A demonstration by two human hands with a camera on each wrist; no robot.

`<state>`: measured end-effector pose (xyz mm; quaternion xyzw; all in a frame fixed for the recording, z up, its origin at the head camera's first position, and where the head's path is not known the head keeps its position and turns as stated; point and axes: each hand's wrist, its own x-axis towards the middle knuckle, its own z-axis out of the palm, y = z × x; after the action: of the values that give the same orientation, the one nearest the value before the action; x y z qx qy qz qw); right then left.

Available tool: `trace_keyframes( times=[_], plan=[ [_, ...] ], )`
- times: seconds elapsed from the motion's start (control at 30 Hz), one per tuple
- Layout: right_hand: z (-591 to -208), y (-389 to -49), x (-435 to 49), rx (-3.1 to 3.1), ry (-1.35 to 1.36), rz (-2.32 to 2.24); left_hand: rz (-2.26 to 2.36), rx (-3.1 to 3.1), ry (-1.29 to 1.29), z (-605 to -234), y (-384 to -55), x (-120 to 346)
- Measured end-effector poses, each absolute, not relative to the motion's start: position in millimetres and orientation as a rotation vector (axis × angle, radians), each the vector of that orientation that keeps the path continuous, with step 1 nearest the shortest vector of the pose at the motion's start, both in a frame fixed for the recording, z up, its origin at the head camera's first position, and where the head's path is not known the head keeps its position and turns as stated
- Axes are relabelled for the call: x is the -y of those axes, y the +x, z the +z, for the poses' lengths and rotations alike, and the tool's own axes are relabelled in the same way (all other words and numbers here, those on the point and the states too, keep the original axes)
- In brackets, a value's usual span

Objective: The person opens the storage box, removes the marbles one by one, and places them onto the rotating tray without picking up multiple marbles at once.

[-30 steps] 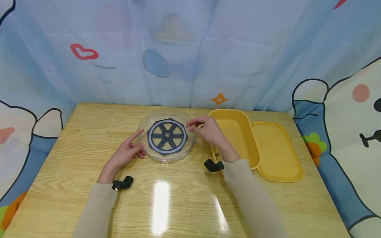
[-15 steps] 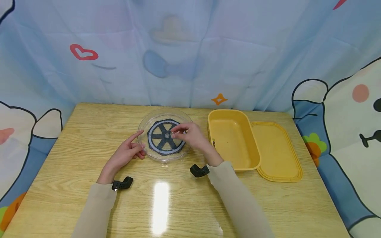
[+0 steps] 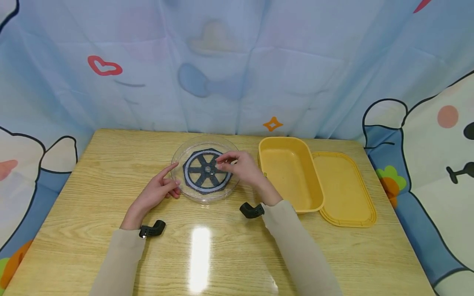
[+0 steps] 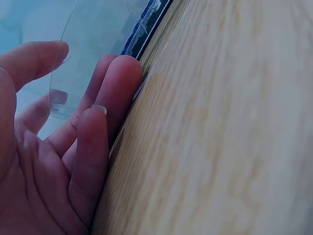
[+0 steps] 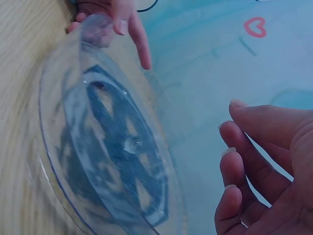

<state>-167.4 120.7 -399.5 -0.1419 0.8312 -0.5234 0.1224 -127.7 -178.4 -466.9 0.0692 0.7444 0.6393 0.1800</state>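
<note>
A round clear plastic dish (image 3: pixel 177 158) stands on the wooden table. A dark six-spoked wheel pattern (image 3: pixel 201 181) with a pale ring shows through it, with a small clear knob at its centre. My left hand (image 3: pixel 155 191) touches the dish's left rim, index finger straight and the others loosely bent; the left wrist view shows those fingertips (image 4: pixel 124 71) low by the tabletop. My right hand (image 3: pixel 244 168) hovers over the right part of the wheel pattern. In the right wrist view its thumb and fingers (image 5: pixel 232 166) are loosely bent, nothing between them.
A yellow plastic box (image 3: pixel 292 181) stands at the right, its near-left edge partly behind the right wrist. A matching yellow lid (image 3: pixel 344 189) lies flat beyond it. A printed blue curtain (image 3: pixel 148 102) hangs along the table's back edge.
My right hand has moved left from the dish's right rim to over the centre, then slightly back right. Its fingertips have parted from their earlier pinch. The left hand stays put.
</note>
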Motion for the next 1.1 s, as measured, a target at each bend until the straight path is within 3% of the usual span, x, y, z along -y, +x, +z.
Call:
trace_keyframes(
  times=[0.67,1.1],
  plan=[
    [-371,-185,-196,-2.561,-0.279,-1.498,1.776,-2.133,0.187,-466,-127,178],
    [-403,-205,-253,-2.552,-0.171,-1.384,1.778,-2.129,0.188,-466,-127,178]
  ],
)
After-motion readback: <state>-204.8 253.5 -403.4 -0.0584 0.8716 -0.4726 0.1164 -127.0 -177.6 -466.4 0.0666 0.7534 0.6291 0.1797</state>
